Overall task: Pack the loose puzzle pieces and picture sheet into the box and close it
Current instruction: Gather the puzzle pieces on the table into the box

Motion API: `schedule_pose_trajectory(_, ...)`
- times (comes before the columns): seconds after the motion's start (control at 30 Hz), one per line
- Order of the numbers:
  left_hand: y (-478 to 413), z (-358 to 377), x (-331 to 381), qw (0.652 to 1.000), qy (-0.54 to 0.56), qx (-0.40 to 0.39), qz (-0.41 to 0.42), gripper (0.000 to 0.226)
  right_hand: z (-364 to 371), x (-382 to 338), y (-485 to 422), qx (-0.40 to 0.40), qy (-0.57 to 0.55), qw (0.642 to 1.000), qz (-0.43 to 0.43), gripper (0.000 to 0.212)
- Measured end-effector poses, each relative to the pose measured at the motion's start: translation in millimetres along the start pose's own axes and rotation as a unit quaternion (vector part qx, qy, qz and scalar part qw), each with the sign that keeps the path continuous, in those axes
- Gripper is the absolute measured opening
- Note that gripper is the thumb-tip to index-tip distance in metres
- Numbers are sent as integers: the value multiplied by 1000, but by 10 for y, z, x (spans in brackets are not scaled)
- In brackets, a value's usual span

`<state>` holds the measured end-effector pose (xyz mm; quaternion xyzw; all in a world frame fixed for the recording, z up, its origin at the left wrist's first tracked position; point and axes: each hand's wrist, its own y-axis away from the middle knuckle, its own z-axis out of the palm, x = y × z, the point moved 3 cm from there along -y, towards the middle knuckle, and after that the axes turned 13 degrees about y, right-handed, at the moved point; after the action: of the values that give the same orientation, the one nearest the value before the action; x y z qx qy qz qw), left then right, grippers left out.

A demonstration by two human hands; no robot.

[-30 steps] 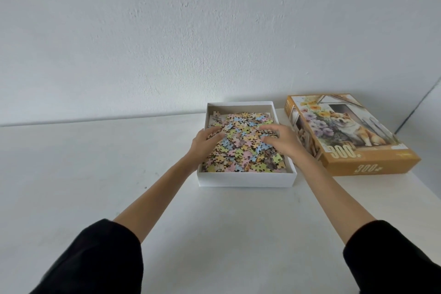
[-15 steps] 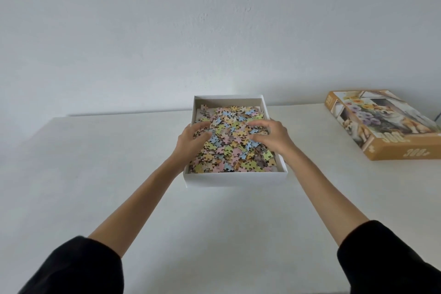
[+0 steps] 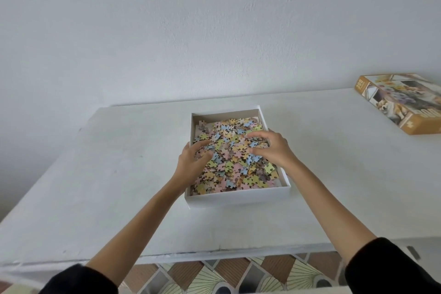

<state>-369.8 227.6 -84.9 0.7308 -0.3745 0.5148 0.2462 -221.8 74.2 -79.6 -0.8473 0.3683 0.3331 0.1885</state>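
The white box bottom [image 3: 238, 197] stands in the middle of the white table, filled with a heap of pastel puzzle pieces [image 3: 235, 167]. A pale sheet [image 3: 198, 127] shows under the pieces at the far left corner. My left hand [image 3: 192, 162] lies on the left side of the heap, its fingers bent and partly buried in pieces. My right hand [image 3: 274, 148] rests on the right side with its fingertips on the pieces and its thumb stretched out. The orange lid [image 3: 405, 108] with the dog picture lies apart at the far right.
The white table [image 3: 107, 186] reaches a wall at the back; its front edge runs just below my forearms. Patterned floor tiles [image 3: 214, 274] show under that edge. The lid sits near the table's right end.
The view has pulled back and turned left, so the lid now sits at the far right edge. Both hands stay on the heap, with their fingers more bent than before.
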Motion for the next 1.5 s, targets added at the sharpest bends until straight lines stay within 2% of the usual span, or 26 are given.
schedule_pose_trajectory(0.33, 21, -70, -191, 1000, 9, -5, 7, 42, 186, -23, 82, -13, 16, 999, 35, 44)
schedule_pose_trajectory(0.4, 17, -65, -204, 996, -90, -3, 29, 47, 210, -36, 109, -6, 96, 995, 26, 47)
schedule_pose_trajectory(0.47, 37, -33, -163, 958, -264, 14, 114, 51, 231, -101, 152, 36, 188, 981, -16, 46)
schedule_pose_trajectory(0.53, 71, 41, -68, 925, -323, 4, 200, 43, 282, -193, 216, 74, 207, 973, -71, 38)
schedule_pose_trajectory(0.57, 87, 85, -33, 925, -316, -23, 210, 39, 327, -219, 248, 76, 217, 969, -92, 34)
schedule_pose_trajectory(0.67, 82, 205, -98, 936, -300, -132, 128, 46, 474, -219, 285, 22, 283, 952, -117, 32)
schedule_pose_trajectory(0.77, -28, 244, -156, 915, -348, -198, 53, 56, 494, -206, 172, -38, 278, 954, -107, 37)
schedule_pose_trajectory(0.83, -172, 237, -114, 903, -387, -181, 51, 53, 466, -208, 39, -57, 288, 951, -97, 45)
schedule_pose_trajectory(0.93, -397, 237, -4, 891, -434, -110, 82, 48, 399, -208, -177, -47, 334, 938, -85, 51)
schedule_pose_trajectory(1.03, -542, 282, 17, 902, -390, -170, 67, 45, 399, -181, -311, -88, 351, 929, -81, 45)
schedule_pose_trajectory(1.1, -583, 308, -36, 876, -434, -207, 42, 49, 451, -166, -342, -128, 380, 912, -81, 45)
schedule_pose_trajectory(1.2, -616, 309, -72, 866, -478, -143, 42, 52, 508, -161, -365, -91, 369, 924, -43, 43)
schedule_pose_trajectory(1.27, -624, 323, -21, 878, -464, -75, 88, 47, 507, -165, -381, -34, 341, 939, -28, 41)
schedule_pose_trajectory(1.33, -646, 310, 20, 900, -416, -38, 122, 43, 511, -178, -392, -19, 326, 944, -47, 47)
schedule_pose_trajectory(1.4, -691, 286, -10, 921, -371, -65, 97, 43, 530, -191, -418, -39, 342, 935, -84, 51)
schedule_pose_trajectory(1.5, -736, 270, -94, 899, -420, -121, 34, 47, 555, -151, -477, -54, 367, 926, -68, 50)
